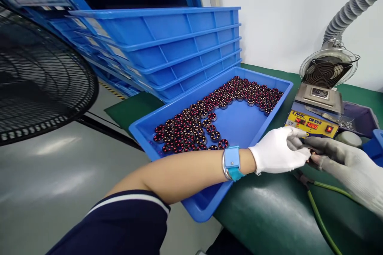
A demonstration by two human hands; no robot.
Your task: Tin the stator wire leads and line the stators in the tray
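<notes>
My left hand (pixel 283 149), in a white glove, is closed with fingertips pinched together at the right of the view. Facing it, my right hand (pixel 350 163), in a greyed white glove, pinches from the other side. Between the fingertips is a small dark part with coppery bits (pixel 312 153), mostly hidden by the gloves. Just below the hands, a pair of pliers with green handles (pixel 318 215) lies on the green tabletop (pixel 263 211). Under my left forearm, a blue tray (pixel 251 121) holds many small round black wound cores (pixel 188 131) with copper and pink segments.
Behind the tray stand stacked blue crates (pixel 179 44). Beyond my hands is a yellow control unit (pixel 311 123) with red digits, a metal pot station with a fan (pixel 324 72) and a grey hose (pixel 350 10). A large black floor fan (pixel 44 75) stands left.
</notes>
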